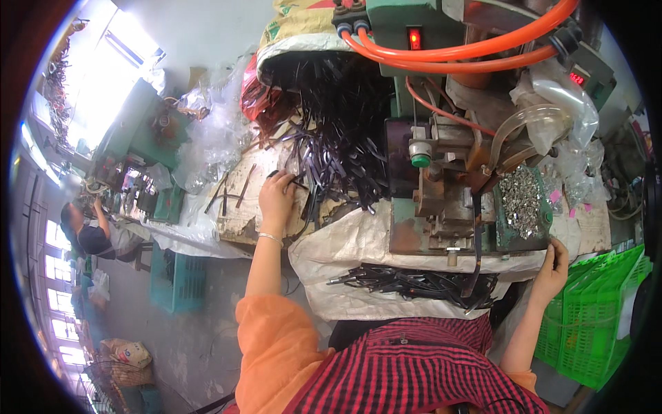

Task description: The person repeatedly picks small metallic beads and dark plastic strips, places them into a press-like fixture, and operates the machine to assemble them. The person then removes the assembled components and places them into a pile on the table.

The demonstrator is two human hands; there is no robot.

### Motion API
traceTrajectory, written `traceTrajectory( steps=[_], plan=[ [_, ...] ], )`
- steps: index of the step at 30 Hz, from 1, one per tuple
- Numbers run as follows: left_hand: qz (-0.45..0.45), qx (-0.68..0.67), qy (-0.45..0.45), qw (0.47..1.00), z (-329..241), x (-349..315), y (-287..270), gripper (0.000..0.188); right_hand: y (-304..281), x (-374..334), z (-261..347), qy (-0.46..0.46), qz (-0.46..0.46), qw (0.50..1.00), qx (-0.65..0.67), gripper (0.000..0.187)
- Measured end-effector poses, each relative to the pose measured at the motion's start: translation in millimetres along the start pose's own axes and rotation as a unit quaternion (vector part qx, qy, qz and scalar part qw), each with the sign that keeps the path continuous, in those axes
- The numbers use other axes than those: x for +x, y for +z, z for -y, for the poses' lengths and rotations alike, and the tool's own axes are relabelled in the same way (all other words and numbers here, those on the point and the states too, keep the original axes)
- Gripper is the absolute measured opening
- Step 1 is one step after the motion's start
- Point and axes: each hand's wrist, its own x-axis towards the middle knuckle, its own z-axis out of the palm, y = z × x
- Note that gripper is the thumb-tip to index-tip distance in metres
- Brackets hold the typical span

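My left hand [276,198] is at the near left edge of a heap of thin black strips [331,155], its fingertips bent onto a dark strip end [273,173]. The heap spills from a woven sack [310,43] onto the worktable. My right hand [550,274] is at the table's front edge, its fingers beside the corner of a green metal tray [527,243] and holding nothing that I can see. Small silvery metal pieces [520,203] fill the tray. Between my hands stands a press machine [448,190], with one black strip [476,252] hanging down in front of it.
A bundle of black strips [414,284] lies on a pale cloth in front of the machine. Orange hoses [455,52] arch above. A bright green crate [586,314] stands at right, a teal crate [178,276] at left. Another person [103,234] sits far left.
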Motion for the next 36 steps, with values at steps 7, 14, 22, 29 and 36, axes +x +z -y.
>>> traceTrajectory(
  steps=[7, 14, 22, 29, 36],
  plan=[
    [-0.088, 0.02, 0.041, 0.995, -84.9, 43.0, -65.1, 0.011, 44.0, 19.9, 119.1, -0.12, 0.136, 0.977, 0.111, 0.02],
    [0.001, -0.529, -0.116, 0.841, -199.1, 14.9, -62.3, 0.012, 118.3, 1.7, 152.1, -0.018, 0.109, 0.929, 0.355, 0.035],
    [-0.144, -0.636, 0.218, 0.726, -275.1, 50.3, -143.6, 0.013, 109.3, 2.1, 174.2, 0.097, 0.168, 0.865, 0.463, 0.043],
    [-0.138, -0.564, 0.227, 0.782, -288.8, 44.7, -133.3, 0.016, 78.4, -3.4, 188.0, 0.023, 0.247, 0.876, 0.414, 0.047],
    [-0.137, -0.356, 0.463, 0.8, -321.7, 20.8, -109.9, 0.029, 70.7, 34.4, 44.7, -0.182, 0.028, 0.949, -0.257, 0.025]
  ],
)
